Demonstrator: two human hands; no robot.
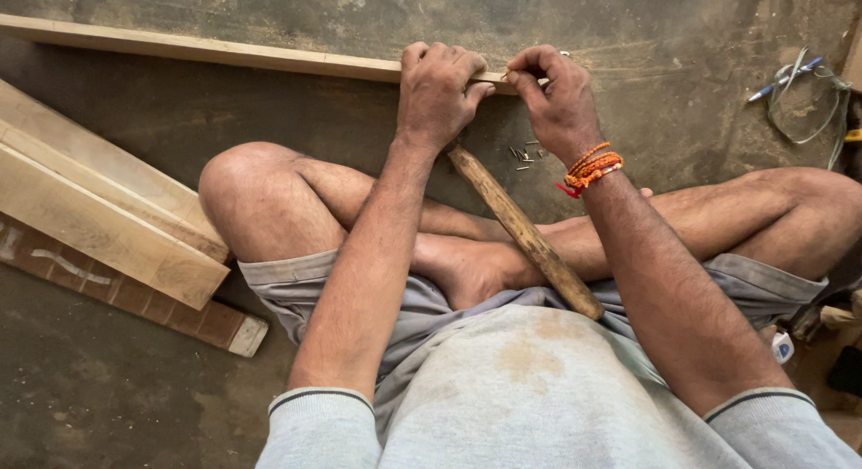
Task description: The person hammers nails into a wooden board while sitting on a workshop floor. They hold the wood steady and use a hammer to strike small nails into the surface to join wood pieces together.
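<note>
A long thin wooden strip [224, 52] lies on the floor in front of my crossed legs. My left hand [438, 90] is curled over the strip near its right end and presses it down. My right hand [558, 96], with orange thread bands at the wrist, pinches a small nail [505, 72] against the strip, right next to my left fingers. A wooden tool handle [525, 236] slants from under my left wrist down onto my lap; its head is hidden.
Several small nails [525, 155] lie loose on the floor between my hands and legs. Stacked pale planks [99, 213] rest at the left. A blue pen [783, 78] and a loop of wire [813, 105] lie at the upper right.
</note>
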